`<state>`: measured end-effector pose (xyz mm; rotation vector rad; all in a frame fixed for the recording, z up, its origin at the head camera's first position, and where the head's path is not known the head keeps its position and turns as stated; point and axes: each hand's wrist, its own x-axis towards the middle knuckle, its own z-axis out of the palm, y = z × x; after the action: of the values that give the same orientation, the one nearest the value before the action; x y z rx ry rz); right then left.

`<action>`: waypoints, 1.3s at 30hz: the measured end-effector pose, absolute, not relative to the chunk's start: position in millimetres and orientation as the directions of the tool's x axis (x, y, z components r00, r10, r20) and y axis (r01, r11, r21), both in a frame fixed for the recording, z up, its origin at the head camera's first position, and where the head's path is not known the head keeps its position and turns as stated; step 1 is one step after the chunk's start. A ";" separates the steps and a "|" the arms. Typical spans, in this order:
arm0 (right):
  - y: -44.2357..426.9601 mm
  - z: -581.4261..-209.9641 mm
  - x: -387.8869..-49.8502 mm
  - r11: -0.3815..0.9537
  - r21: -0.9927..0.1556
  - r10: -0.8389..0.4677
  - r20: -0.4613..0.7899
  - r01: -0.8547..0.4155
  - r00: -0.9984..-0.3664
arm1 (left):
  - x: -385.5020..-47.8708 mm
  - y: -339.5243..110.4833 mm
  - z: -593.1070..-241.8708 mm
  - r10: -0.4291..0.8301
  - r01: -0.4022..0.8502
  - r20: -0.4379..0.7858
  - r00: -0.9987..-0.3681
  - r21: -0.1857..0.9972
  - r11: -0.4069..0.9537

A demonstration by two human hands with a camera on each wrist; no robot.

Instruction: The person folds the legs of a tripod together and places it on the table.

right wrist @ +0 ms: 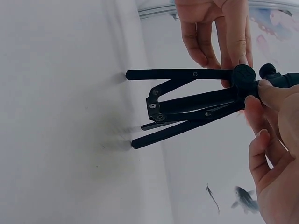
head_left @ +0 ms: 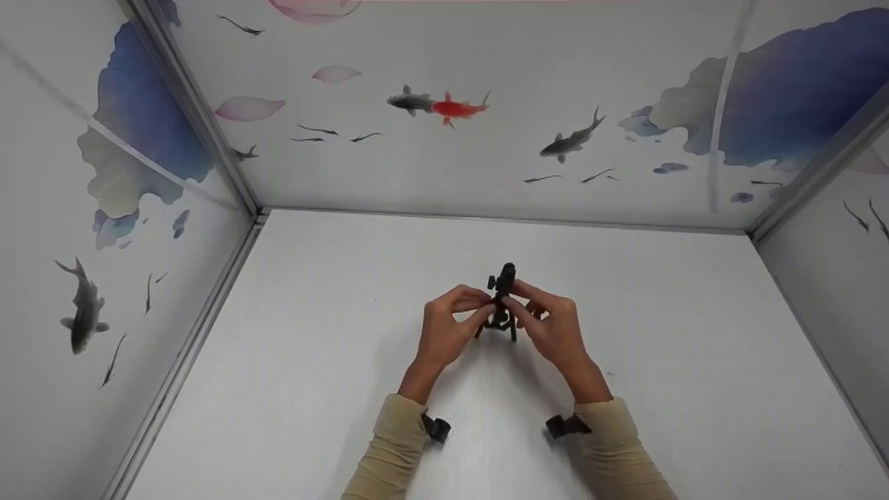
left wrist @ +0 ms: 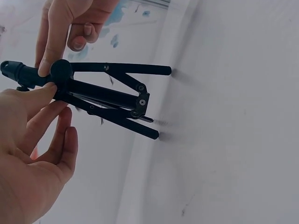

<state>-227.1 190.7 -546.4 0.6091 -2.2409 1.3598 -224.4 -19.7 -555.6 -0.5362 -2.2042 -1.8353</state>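
A small black tripod [head_left: 501, 314] stands on the white table, its legs partly spread. My left hand [head_left: 446, 326] pinches its upper part from the left, and my right hand [head_left: 553, 329] pinches it from the right. In the left wrist view the tripod [left wrist: 107, 95] shows three legs and hinged braces; the left hand's [left wrist: 35, 158] thumb and finger grip it below the head. The right wrist view shows the tripod [right wrist: 196, 102] with the right hand's [right wrist: 280, 149] thumb and fingertips at its neck, beside a round knob [right wrist: 243, 75].
The white table [head_left: 312, 389] is bounded by a back wall [head_left: 486, 180] and side walls printed with fish, petals and blue shapes. Metal strips [head_left: 187, 347] run along the left edge. Each wrist bears a small black camera.
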 end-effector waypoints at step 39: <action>221.6 -559.8 -234.9 0.571 -0.670 -0.471 0.205 -0.473 -0.858 | -235.1 -40.5 -578.7 0.363 0.393 0.259 -0.895 0.844 0.366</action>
<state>-234.9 221.6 -559.8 0.8355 -2.7810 1.1886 -235.1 -40.5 -578.7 -0.7113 -2.5716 -1.6023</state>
